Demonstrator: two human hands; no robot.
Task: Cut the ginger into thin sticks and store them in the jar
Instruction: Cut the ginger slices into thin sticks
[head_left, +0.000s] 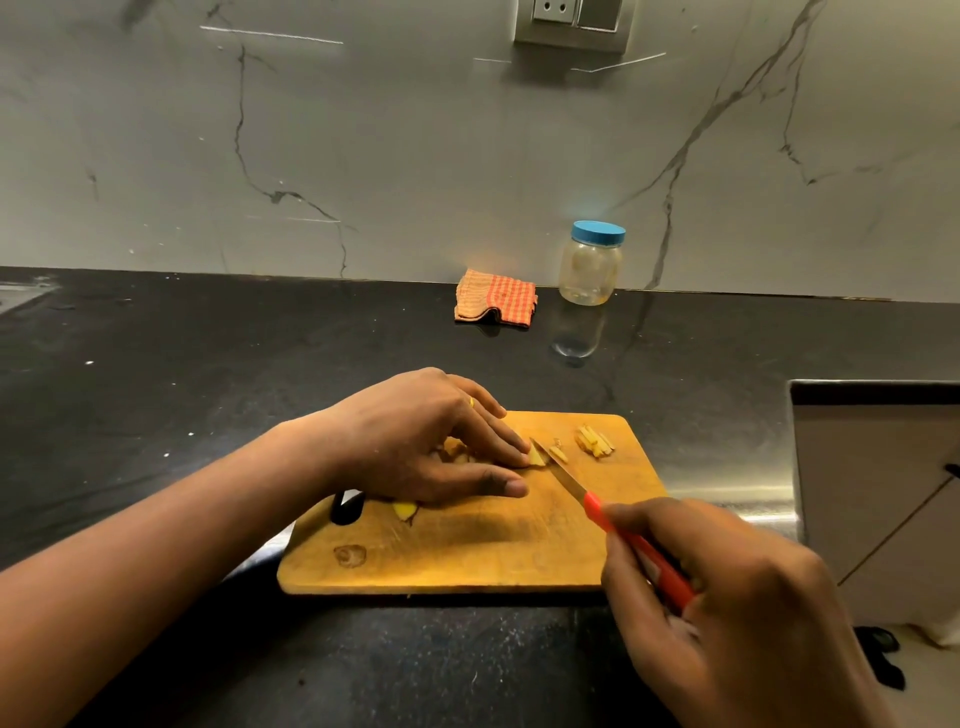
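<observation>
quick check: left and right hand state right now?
Left hand: open, straight fingers pressing the pale yellow ginger piece onto the wooden cutting board.
Right hand: closed around the red-handled knife.

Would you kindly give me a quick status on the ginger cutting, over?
Left hand presses ginger on cutting board; right hand grips knife, blade at the ginger. Few cut sticks on board. Jar lidded by the wall, nothing blocking.
</observation>
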